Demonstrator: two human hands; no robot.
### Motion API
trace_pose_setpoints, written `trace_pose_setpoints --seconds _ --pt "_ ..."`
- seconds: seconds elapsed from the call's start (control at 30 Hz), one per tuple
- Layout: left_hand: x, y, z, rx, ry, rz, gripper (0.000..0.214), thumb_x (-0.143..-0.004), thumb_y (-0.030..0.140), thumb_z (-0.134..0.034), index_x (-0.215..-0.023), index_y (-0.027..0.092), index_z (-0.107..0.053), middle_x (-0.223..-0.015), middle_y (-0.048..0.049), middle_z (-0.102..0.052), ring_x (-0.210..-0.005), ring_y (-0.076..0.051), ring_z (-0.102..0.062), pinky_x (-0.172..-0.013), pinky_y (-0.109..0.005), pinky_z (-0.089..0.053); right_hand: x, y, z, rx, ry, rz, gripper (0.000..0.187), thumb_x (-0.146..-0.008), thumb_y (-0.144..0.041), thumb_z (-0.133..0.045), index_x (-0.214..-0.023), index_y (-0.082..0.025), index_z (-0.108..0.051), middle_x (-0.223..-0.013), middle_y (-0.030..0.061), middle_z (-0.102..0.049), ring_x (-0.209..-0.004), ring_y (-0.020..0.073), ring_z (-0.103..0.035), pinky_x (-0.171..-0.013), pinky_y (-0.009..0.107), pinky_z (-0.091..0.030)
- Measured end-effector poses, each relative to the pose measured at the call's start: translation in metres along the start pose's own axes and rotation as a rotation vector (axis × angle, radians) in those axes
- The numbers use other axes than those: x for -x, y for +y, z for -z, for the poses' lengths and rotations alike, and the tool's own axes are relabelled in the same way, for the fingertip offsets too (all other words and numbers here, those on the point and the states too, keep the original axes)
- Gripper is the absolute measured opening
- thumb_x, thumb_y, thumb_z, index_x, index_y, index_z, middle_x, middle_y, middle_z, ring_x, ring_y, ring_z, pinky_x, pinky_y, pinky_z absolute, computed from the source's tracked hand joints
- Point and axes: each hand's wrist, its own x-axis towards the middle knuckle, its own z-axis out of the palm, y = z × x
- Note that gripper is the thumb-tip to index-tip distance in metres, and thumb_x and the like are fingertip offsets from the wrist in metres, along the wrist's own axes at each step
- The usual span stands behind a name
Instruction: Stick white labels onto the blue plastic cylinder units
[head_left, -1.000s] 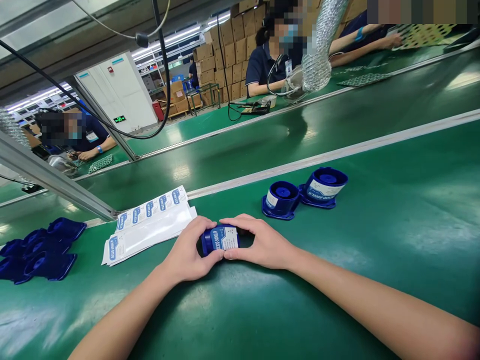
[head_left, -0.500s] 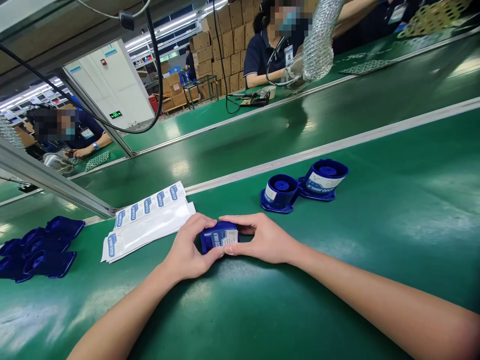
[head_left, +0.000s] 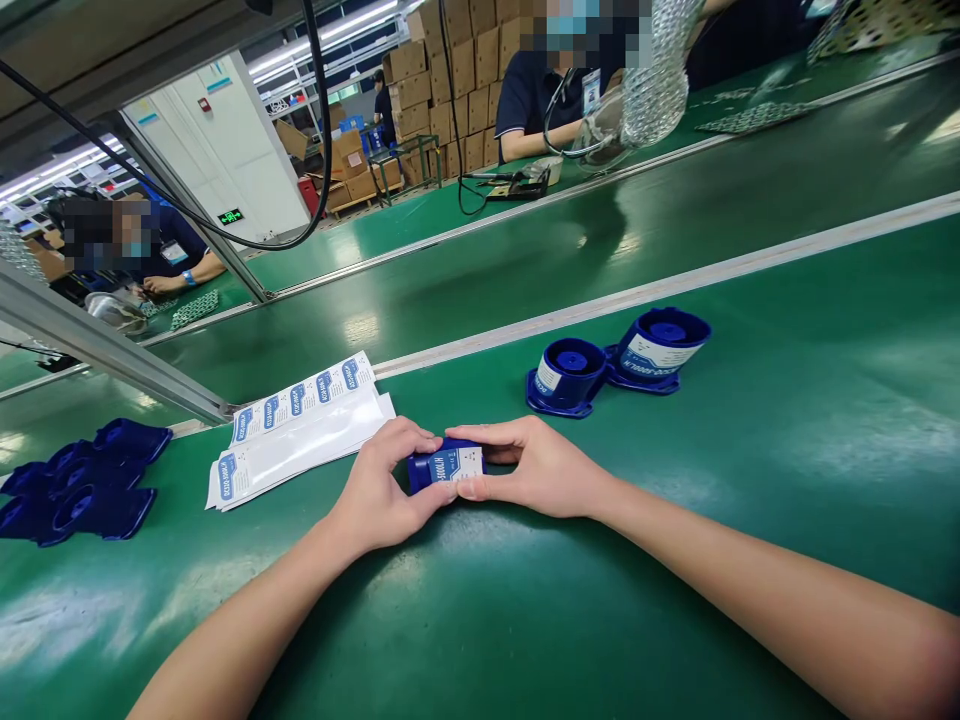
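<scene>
Both hands grip one small blue plastic part with a white label (head_left: 447,466) on the green table (head_left: 750,480). My left hand (head_left: 382,490) wraps its left side with thumb and fingers curled round it. My right hand (head_left: 525,468) pinches its right side, the thumb below and the fingers above. Two blue cup-shaped parts with white labels (head_left: 619,360) stand upright a little beyond my right hand. White label sheets (head_left: 300,435) lie just left of my left hand.
A pile of blue plastic parts (head_left: 75,485) lies at the far left. A metal frame bar (head_left: 105,350) slants across the left. A conveyor belt (head_left: 525,260) runs beyond the table. Other people sit at the far side; cardboard boxes (head_left: 442,90) stand behind.
The hands and the blue part stay together, shifted slightly; the fingers have closed tighter over its top. The view has tilted a little.
</scene>
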Motion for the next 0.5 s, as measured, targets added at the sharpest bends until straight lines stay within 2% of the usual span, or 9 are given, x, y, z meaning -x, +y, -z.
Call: trace_pose_setpoints --seconds 0.33,0.5 --pt "0.0008 0.0000 0.0003 -0.004 -0.002 0.042 0.032 -0.076 0.026 -0.092 -0.100 0.021 -0.071 -0.101 -0.0055 -0.068 -0.095 -0.023 -0.065 -0.084 -0.038 -0.050 -0.0025 0.0028 0.0063 0.202 -0.005 0.127 0.068 -0.073 -0.047 -0.095 -0.135 -0.029 -0.074 -0.133 0.0038 -0.075 -0.124 0.0350 -0.070 -0.109 0.048 -0.060" --pt "0.0016 0.0017 0.0002 -0.015 -0.004 0.050 0.032 -0.078 0.029 -0.092 -0.100 0.021 -0.071 -0.101 -0.0056 -0.068 -0.096 -0.023 -0.065 -0.084 -0.039 -0.050 -0.0022 0.0038 0.0063 0.136 -0.020 0.091 0.071 -0.071 -0.046 -0.096 -0.136 -0.029 -0.073 -0.135 0.0039 -0.074 -0.125 0.0355 -0.070 -0.110 0.046 -0.060"
